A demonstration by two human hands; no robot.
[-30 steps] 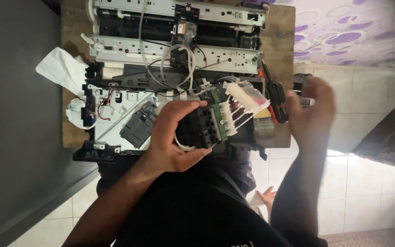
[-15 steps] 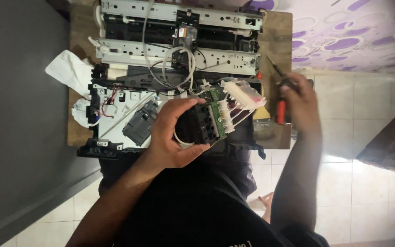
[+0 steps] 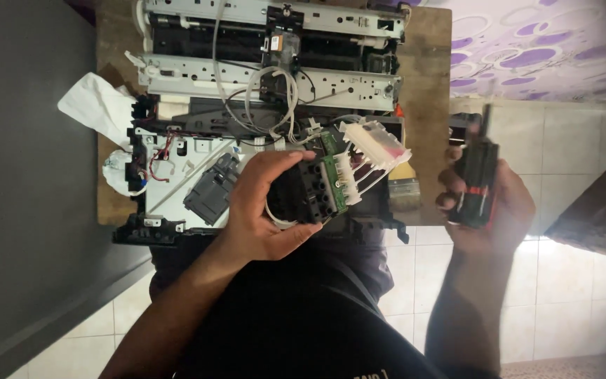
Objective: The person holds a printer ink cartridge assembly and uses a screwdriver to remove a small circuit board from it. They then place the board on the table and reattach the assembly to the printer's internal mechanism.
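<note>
My left hand point(image 3: 261, 207) grips a black printer carriage block point(image 3: 310, 193) with a green circuit board and white tubes running to a white ink cartridge holder point(image 3: 376, 144). It is held just in front of the opened printer base point(image 3: 177, 179). My right hand point(image 3: 489, 203) is off the table's right edge, closed around a black screwdriver handle with a red band point(image 3: 475, 179), its shaft pointing up.
A dismantled printer frame point(image 3: 268, 52) with metal rails and looped white cables lies on the wooden table point(image 3: 426, 84). Crumpled white tissue point(image 3: 96, 105) sits at the table's left. A brush point(image 3: 402, 189) lies near the right edge. Tiled floor is below.
My right hand has lifted the screwdriver off the table and drawn it right, past the table edge. My left hand keeps hold of the carriage block in the same place.
</note>
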